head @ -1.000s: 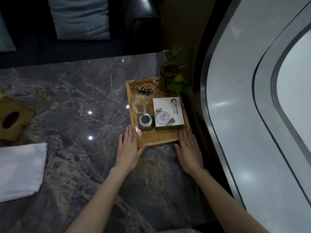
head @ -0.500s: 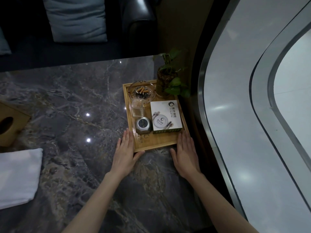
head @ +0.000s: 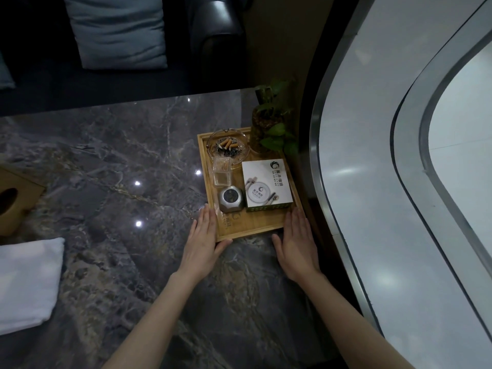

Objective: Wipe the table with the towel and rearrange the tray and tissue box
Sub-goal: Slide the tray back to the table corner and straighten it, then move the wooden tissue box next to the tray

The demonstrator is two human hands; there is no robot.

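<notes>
A wooden tray [head: 255, 225] sits at the right end of the dark marble table [head: 119, 169]. My left hand [head: 203, 241] cups its near left corner, fingers along the side and thumb on the near edge. My right hand [head: 295, 243] lies against the near right corner in the same way. The tray carries a glass ashtray [head: 228, 147] with butts, a small clear glass [head: 221, 173], a grey round gadget [head: 231, 199] and a white box [head: 266, 182]. A folded white towel [head: 26, 283] lies at the left edge. Beyond it stands the wooden tissue box [head: 16, 198], partly cut off.
A potted green plant [head: 269, 129] stands at the tray's far right corner, touching it or nearly so. A curved glossy wall [head: 372, 182] runs close along the table's right side. A dark sofa with a grey-blue cushion [head: 117, 30] is behind the table.
Both hands stay at the tray's near corners. The view has shifted slightly to the right, so the towel and tissue box sit closer to the left edge. I cannot tell whether the tray moved.
</notes>
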